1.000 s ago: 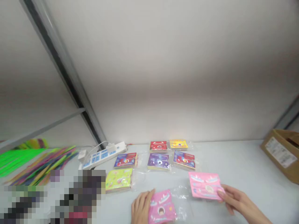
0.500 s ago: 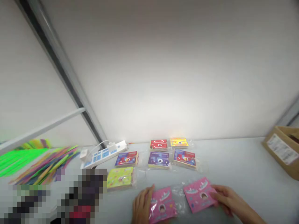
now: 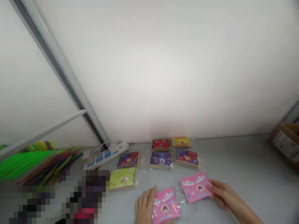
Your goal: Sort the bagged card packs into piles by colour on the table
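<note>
At the bottom centre, my left hand (image 3: 144, 206) grips the left edge of a pink packet (image 3: 165, 207) in a clear bag. My right hand (image 3: 220, 193) pinches the right edge of a second pink packet (image 3: 195, 187), tilted slightly. Clear plastic lies between the two. Behind them on the grey table (image 3: 233, 165) are a purple packet (image 3: 160, 160), a red and blue packet (image 3: 187, 158) and another red and blue packet (image 3: 128, 159). A lime green packet (image 3: 122, 178) lies to the left of my left hand. Farther back are a red packet (image 3: 160, 145) and a yellow packet (image 3: 181, 142).
A white power strip (image 3: 107, 155) with a cable lies left of the packets. Bright coloured strips (image 3: 25, 161) cover the far left. A cardboard box (image 3: 286, 146) stands at the right edge. A white wall (image 3: 163, 77) rises behind the table.
The pink packet in my right hand has moved up and slightly left, away from the table's near side. My left hand and its packet have shifted slightly right in view.
</note>
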Demonstrator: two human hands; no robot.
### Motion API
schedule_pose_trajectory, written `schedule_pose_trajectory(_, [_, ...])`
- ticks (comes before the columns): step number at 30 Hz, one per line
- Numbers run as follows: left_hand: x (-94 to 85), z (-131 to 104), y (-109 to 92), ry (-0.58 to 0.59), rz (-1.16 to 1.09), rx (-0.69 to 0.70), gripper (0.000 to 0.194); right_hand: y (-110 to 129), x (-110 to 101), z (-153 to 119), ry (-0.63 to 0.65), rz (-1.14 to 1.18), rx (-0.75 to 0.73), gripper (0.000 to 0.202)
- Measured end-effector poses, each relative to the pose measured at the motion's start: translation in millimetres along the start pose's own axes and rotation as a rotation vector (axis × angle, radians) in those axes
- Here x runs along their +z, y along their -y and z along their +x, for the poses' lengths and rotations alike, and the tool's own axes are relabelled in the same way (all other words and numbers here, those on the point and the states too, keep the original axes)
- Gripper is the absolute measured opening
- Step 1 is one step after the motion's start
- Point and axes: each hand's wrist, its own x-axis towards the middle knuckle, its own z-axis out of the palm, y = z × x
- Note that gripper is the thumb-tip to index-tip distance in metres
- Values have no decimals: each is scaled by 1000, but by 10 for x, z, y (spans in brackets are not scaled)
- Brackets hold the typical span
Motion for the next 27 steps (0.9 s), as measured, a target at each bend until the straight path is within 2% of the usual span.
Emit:
schedule_pose_trajectory(3, [-9, 11, 33, 46, 33, 41, 85, -44, -131, -23, 2, -18, 29, 36])
schedule_pose_trajectory(5, [-18, 21, 41, 29, 57, 39, 85, -79, -138, -40, 68, -28, 43, 36])
schedule_pose_trajectory(7, [-39, 34, 34, -3, 71, 22, 85, -108, -72, -40, 107, 0, 37, 37])
schedule_pose_trajectory(12, [-113, 62, 5, 84, 75, 91, 86, -126, 236, 28, 145, 181, -17, 39])
schedule_pose_trajectory(15, [-89, 52, 9, 39, 45, 42, 84, -96, 362, 44, 156, 275, -56, 38])
schedule_pose_trajectory(19, [-25, 31, 33, -1, -10, 17, 82, -65, 405, 47, 176, 270, -46, 41])
schedule_pose_trajectory(23, [-47, 32, 9, 14, -14, 19, 77, -96, 375, 82, 107, 290, -38, 47])
schedule_pose_trajectory(27, [-137, 52, -39, 93, 15, 29, 72, -155, 363, 78, 95, 340, -15, 51])
